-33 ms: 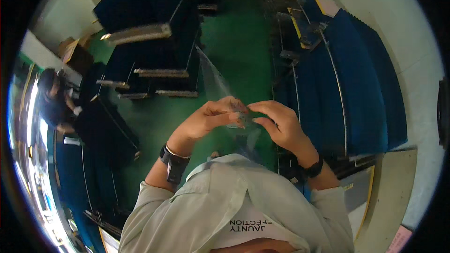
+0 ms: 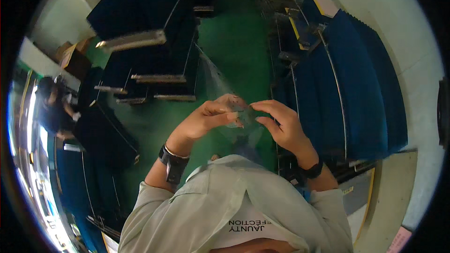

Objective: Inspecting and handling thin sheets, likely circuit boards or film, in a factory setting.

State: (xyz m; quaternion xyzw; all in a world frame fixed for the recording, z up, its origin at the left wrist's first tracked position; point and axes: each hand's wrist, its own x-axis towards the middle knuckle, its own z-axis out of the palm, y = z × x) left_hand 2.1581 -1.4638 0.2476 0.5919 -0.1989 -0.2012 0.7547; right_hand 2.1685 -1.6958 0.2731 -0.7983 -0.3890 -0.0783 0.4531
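My left hand and my right hand are raised together in front of my chest, fingertips almost meeting. Both pinch the near edge of a clear plastic bag, which stretches up and to the left from my fingers as a thin see-through sheet over the green floor. A small dark patch shows between my fingertips; I cannot tell what it is. Each wrist carries a dark band. My pale grey-green shirt fills the lower edge of the view.
Stacks of dark blue material on metal racks stand to the left and right of a green floor aisle. Another person works at the far left. Cardboard boxes sit beyond them.
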